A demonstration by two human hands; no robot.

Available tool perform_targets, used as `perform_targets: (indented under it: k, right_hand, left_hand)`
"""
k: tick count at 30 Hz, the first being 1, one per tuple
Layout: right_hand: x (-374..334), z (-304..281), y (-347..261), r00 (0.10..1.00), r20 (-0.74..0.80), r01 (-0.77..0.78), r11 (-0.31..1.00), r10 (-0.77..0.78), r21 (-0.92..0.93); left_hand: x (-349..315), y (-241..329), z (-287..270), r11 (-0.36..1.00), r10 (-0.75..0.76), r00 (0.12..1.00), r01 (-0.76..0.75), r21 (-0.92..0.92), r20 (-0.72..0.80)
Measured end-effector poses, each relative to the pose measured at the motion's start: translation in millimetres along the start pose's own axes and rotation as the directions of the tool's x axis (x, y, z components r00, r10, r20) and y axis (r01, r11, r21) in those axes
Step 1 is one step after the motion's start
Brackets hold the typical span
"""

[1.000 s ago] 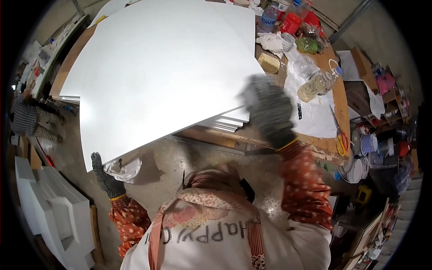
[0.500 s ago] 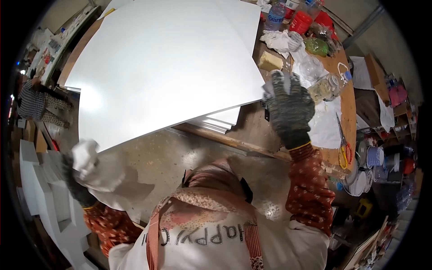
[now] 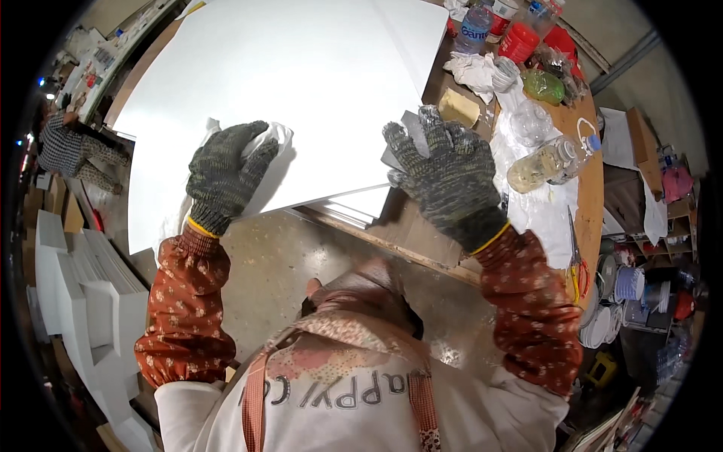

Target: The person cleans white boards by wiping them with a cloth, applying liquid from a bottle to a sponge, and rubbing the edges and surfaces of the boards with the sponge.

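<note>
A large glossy white panel (image 3: 301,75) lies across the table, its near edge slanting toward me. My left hand (image 3: 228,173), in a dark knitted glove, rests over the panel's near left part, closed on a crumpled white cloth (image 3: 280,135) that sticks out past the fingers. At the panel's right edge is my right hand (image 3: 456,177), gloved alike. Beneath its spread fingers it holds a flat grey pad (image 3: 413,129) against the panel's edge; the glove hides much of the pad.
Right of the panel, the wooden table (image 3: 586,177) bears a yellowish sponge (image 3: 459,108), a crumpled rag (image 3: 472,73), a handled bottle of cloudy liquid (image 3: 536,167), other bottles and scissors (image 3: 578,275). White boards (image 3: 361,205) lie beneath the panel. Another person (image 3: 64,147) is far left.
My left hand has come up and right from beside the panel, bringing the white cloth onto its surface. My right hand has shifted left and slightly down with the grey pad.
</note>
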State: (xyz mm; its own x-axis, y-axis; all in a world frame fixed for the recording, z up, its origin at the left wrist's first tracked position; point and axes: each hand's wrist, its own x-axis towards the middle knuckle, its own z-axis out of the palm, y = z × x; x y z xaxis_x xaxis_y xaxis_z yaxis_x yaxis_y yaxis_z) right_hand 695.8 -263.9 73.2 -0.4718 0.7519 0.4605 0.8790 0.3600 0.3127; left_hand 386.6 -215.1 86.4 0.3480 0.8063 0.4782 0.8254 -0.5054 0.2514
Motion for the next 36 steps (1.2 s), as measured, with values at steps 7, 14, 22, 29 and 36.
perform_targets:
  k: [7, 14, 22, 29, 36]
  right_hand:
    - [3.4, -14.4, 27.6, 0.979, 0.151, 0.124, 0.986, -0.14, 0.109]
    - [0.5, -9.8, 49.3, 0.961, 0.054, 0.271, 0.962, -0.272, 0.023]
    - [9.0, -9.5, 46.2, 0.931, -0.082, 0.362, 0.928, -0.355, 0.088]
    - [25.1, 11.1, 8.9, 0.97, -0.089, 0.239, 0.954, -0.226, 0.182]
    - [-83.4, -10.7, 54.1, 0.989, 0.135, 0.041, 0.989, -0.06, 0.139]
  left_hand:
    - [-0.1, 6.9, 0.6, 0.998, 0.05, 0.998, -0.048, 0.036, -0.04]
    - [0.2, 5.0, 3.8, 0.998, 0.023, 0.999, -0.02, 0.057, -0.043]
    - [-5.4, 0.6, 1.0, 0.998, -0.031, 1.0, 0.031, 0.054, -0.003]
    - [1.0, 5.2, 6.1, 0.994, 0.051, 0.999, -0.05, 0.1, -0.005]
    - [-3.8, 2.8, 6.0, 0.986, -0.006, 0.999, -0.001, 0.166, 0.041]
